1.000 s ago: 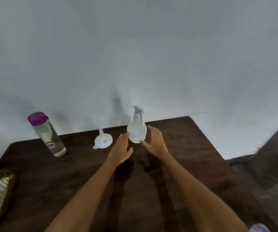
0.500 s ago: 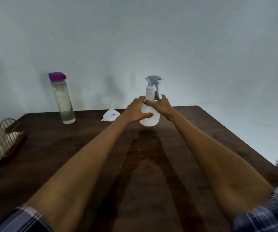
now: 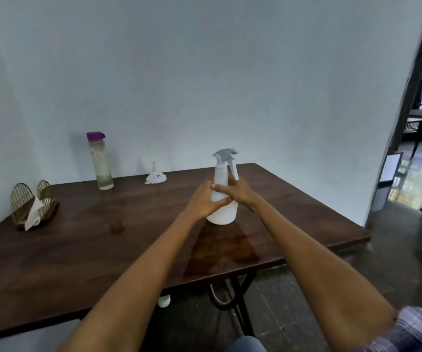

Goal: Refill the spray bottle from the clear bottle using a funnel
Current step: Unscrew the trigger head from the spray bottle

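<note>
Indoors, dark wooden table (image 3: 306, 212), pale blue wall (image 3: 204, 72)

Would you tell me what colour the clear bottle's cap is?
Purple; the cap shows plainly in the head view.

Funnel (image 3: 155, 177) between clear bottle (image 3: 100, 163), spray bottle (image 3: 222, 196)

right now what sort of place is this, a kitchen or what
Probably a room in a home, perhaps a dining area: a dark wooden table, a napkin holder on it, and a doorway to another furnished room.
</note>
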Demonstrator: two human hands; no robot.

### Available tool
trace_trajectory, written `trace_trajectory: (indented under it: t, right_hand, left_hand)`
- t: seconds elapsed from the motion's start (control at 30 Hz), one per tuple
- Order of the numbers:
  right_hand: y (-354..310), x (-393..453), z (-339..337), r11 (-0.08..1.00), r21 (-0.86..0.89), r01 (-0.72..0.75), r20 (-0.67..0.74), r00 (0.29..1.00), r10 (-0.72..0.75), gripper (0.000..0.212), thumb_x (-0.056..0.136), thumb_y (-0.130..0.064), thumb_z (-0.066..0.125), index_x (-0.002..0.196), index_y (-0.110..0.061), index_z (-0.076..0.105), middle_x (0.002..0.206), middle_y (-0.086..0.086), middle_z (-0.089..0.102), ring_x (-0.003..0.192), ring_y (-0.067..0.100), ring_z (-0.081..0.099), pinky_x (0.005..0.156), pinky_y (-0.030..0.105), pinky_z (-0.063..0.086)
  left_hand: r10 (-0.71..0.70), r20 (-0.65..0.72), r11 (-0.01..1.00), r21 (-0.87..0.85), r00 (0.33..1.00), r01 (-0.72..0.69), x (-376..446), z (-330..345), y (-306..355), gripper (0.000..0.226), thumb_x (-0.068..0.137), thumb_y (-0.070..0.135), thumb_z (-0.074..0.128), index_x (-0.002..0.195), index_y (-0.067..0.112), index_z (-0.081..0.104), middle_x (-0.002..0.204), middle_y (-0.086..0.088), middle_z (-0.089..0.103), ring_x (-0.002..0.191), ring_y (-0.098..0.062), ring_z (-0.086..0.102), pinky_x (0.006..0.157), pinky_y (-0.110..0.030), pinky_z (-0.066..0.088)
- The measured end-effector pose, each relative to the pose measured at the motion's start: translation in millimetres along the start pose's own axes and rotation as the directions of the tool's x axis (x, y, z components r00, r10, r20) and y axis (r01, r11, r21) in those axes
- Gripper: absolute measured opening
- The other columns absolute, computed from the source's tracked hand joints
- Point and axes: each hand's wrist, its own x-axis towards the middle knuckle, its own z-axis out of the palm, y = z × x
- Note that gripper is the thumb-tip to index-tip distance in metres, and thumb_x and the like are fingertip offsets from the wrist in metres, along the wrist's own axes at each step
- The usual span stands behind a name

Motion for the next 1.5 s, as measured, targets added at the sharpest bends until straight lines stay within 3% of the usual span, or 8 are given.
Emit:
trace_trajectory:
  t: [0.37,0.53,0.7,0.83,0.93,1.13,1.33,1.5]
  right_hand:
    - [12,14,-9,1.000,-0.011,0.003,0.032,0.999,-0.003,0.037,0.078,-0.037,0.074,0.107,-0.013,0.069,0.105,0.008,0.072,0.096,0.020,0.069,0.091,0.040,0.055]
    - [8,17,-42,0.945,0.230,-0.231,0.351,0.926,0.140,0.045,0.084,-0.020,0.059,0.127,-0.007,0.056,0.124,0.015,0.062,0.114,0.030,0.059,0.096,0.042,0.048]
    - [-19,18,-67,0.845,0.523,-0.113,0.185,0.983,0.017,0.023,0.090,-0.016,0.047,0.103,-0.006,0.064,0.101,0.009,0.068,0.094,0.023,0.064,0.078,0.034,0.055]
    - [-47,20,-64,0.952,0.305,-0.015,0.161,0.986,-0.037,0.031,0.089,0.005,0.041,0.111,-0.002,0.063,0.102,0.008,0.067,0.090,0.015,0.064,0.075,0.021,0.054]
    - [-32,13,-53,0.986,0.160,0.041,0.042,0.998,-0.048,0.033,0.088,0.007,0.056,0.120,0.000,0.061,0.109,0.011,0.066,0.086,0.005,0.064,0.068,0.011,0.052]
    - [-15,17,-11,0.936,0.312,0.164,-0.254,0.963,-0.084,0.020,0.078,-0.003,0.074,0.096,-0.001,0.064,0.085,0.003,0.066,0.074,0.010,0.064,0.060,0.013,0.053]
    - [-17,21,-28,0.951,0.261,0.166,-0.144,0.981,-0.132,0.036,0.075,-0.007,0.078,0.105,0.009,0.065,0.092,0.008,0.070,0.077,0.010,0.068,0.066,0.018,0.056]
    - [-12,26,-36,0.941,0.300,0.159,-0.037,0.987,-0.155,0.026,0.080,-0.008,0.073,0.104,0.003,0.069,0.095,0.006,0.071,0.087,0.015,0.069,0.073,0.021,0.056]
  left_hand:
    - [-0.104,-0.100,0.995,-0.009,0.990,0.104,19,1,-1,0.050,0.078,0.036,0.070,0.119,0.010,0.059,0.117,-0.007,0.065,0.103,-0.022,0.062,0.076,-0.026,0.047]
    - [-0.016,-0.146,0.994,0.106,0.989,0.031,27,3,-1,0.043,0.084,0.041,0.064,0.107,0.005,0.063,0.105,-0.012,0.068,0.093,-0.026,0.064,0.077,-0.032,0.051]
    - [-0.037,-0.180,0.997,0.067,0.983,0.049,37,4,-6,0.045,0.075,0.044,0.072,0.097,0.006,0.065,0.097,-0.011,0.070,0.079,-0.018,0.062,0.065,-0.026,0.047]
    - [-0.051,-0.214,0.996,0.055,0.975,0.064,40,5,-6,0.049,0.072,0.048,0.073,0.097,0.006,0.066,0.098,-0.009,0.070,0.075,-0.013,0.056,0.064,-0.023,0.042]
    - [-0.042,-0.249,0.997,0.054,0.968,0.057,37,8,-5,0.049,0.072,0.049,0.073,0.097,0.007,0.066,0.097,-0.009,0.070,0.076,-0.015,0.058,0.066,-0.024,0.043]
    - [-0.055,-0.228,0.994,0.075,0.972,0.074,36,10,-2,0.051,0.077,0.050,0.068,0.103,0.007,0.066,0.103,-0.010,0.069,0.090,-0.023,0.064,0.071,-0.025,0.044]
    - [-0.065,-0.150,0.992,0.094,0.987,0.080,36,2,1,0.051,0.078,0.049,0.067,0.102,0.004,0.066,0.100,-0.012,0.069,0.076,-0.014,0.055,0.058,-0.017,0.037]
    - [-0.077,-0.108,0.992,0.094,0.991,0.087,37,-4,0,0.050,0.078,0.047,0.068,0.098,0.002,0.067,0.095,-0.013,0.070,0.073,-0.017,0.056,0.054,-0.016,0.037]
